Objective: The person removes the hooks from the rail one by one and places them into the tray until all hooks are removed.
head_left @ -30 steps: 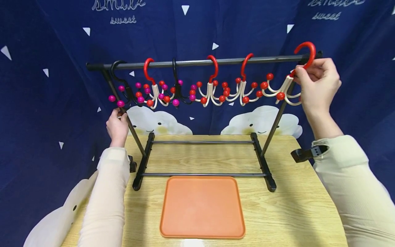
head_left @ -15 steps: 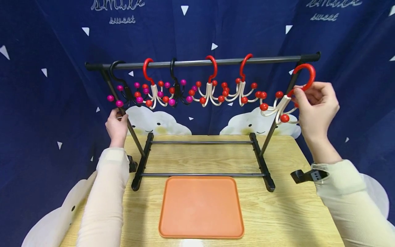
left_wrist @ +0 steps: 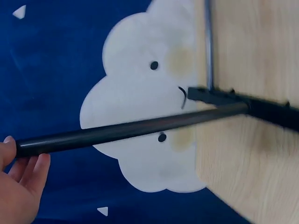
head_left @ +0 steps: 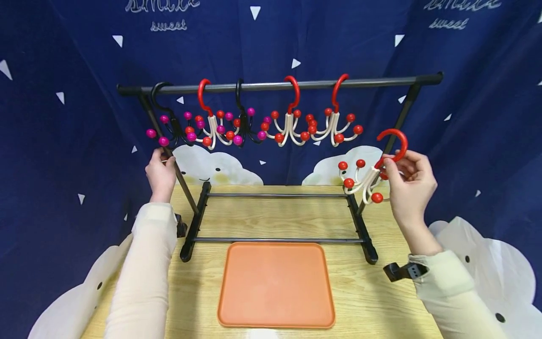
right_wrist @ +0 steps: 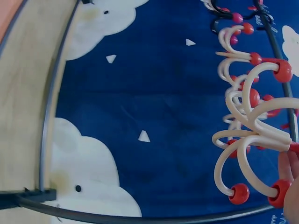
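Note:
My right hand (head_left: 411, 188) pinches a multi-prong hanger (head_left: 370, 179) at the base of its red hook. Cream prongs tipped with red balls fan out to the left of the hand, tilted, off the rail and in front of the rack's right post. In the right wrist view this hanger's curved prongs (right_wrist: 268, 128) loom close, with only part of the hand at the edge. My left hand (head_left: 161, 176) grips the rack's left post (left_wrist: 135, 128) below the rail. Two black hangers with pink balls (head_left: 243, 120) and three cream ones with red hooks (head_left: 290, 123) hang along the rail (head_left: 315, 85).
An orange tray (head_left: 276, 285) lies on the wooden table (head_left: 398, 287), in front of the rack's lower bar (head_left: 279, 240). The rack's black feet (head_left: 368, 247) stand on both sides. Behind hangs a dark blue curtain (head_left: 364, 52) with white clouds.
My right hand has carried the red-hooked hanger from rail height at the right end downward and somewhat left. My left hand stays on the post.

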